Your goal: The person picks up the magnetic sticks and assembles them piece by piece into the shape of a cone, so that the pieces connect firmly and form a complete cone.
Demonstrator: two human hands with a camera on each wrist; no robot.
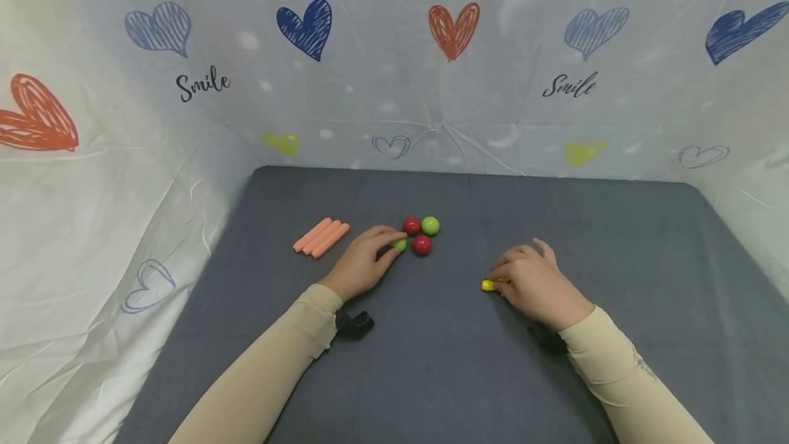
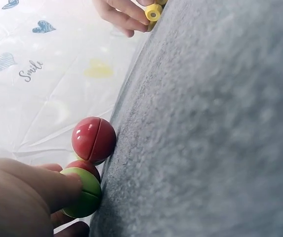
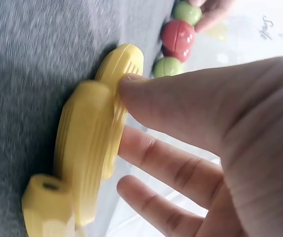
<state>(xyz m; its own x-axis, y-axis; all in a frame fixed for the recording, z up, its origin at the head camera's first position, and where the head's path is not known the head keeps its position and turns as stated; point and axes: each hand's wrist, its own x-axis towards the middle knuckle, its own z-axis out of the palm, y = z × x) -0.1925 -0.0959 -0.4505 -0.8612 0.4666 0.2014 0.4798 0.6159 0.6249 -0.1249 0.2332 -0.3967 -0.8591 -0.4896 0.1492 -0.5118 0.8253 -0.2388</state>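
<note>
My left hand (image 1: 362,262) pinches a green ball (image 1: 400,245) between thumb and fingers, at the left of a small cluster. Two red balls (image 1: 422,245) and another green ball (image 1: 430,226) make up the rest of that cluster. In the left wrist view, the held green ball (image 2: 83,195) shows a seam and sits on or just over the cloth. Over to the right, my right hand (image 1: 535,284) grips a yellow ridged piece (image 3: 119,66) by thumb and finger. More yellow ridged pieces (image 3: 84,148) lie beside it, mostly hidden by the hand in the head view.
Several orange sticks (image 1: 321,237) lie side by side left of my left hand. Dark grey cloth (image 1: 431,362) covers the table. A white sheet (image 1: 382,88) printed with hearts hangs behind and at both sides.
</note>
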